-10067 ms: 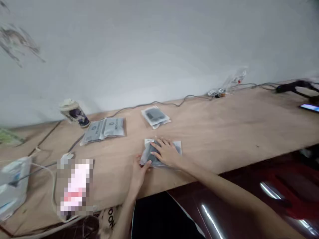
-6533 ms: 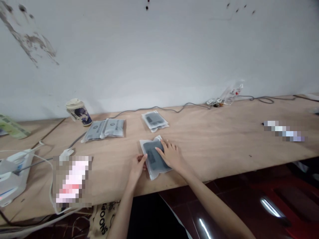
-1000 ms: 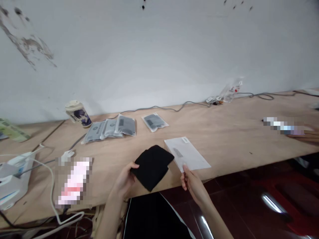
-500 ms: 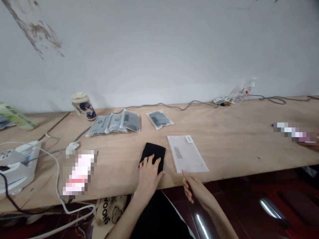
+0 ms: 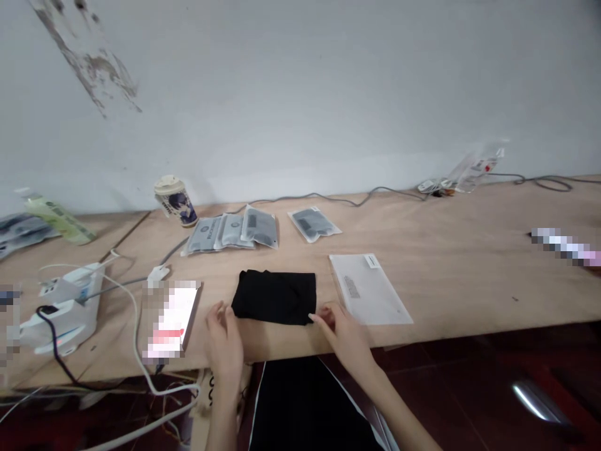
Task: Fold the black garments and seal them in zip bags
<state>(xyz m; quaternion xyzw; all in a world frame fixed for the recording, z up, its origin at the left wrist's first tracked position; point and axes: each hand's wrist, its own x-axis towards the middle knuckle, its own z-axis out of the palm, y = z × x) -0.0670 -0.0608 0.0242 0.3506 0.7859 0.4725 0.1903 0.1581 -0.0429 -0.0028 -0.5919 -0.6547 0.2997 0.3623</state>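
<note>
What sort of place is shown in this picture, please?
Probably a simple workroom, though the picture does not settle it. What suggests this: a long, plain wooden table along a bare, marked wall, several frosted pouches lying on it, and a power strip crowded with plugs.

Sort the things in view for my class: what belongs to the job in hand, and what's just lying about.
Likely part of the job:
black cloth, left hand and right hand at its near corners
flat white pouch
three overlapping filled pouches
lone filled pouch

Seemingly just lying about:
paper cup
phone
white power strip
green bottle
clear plastic bag
</note>
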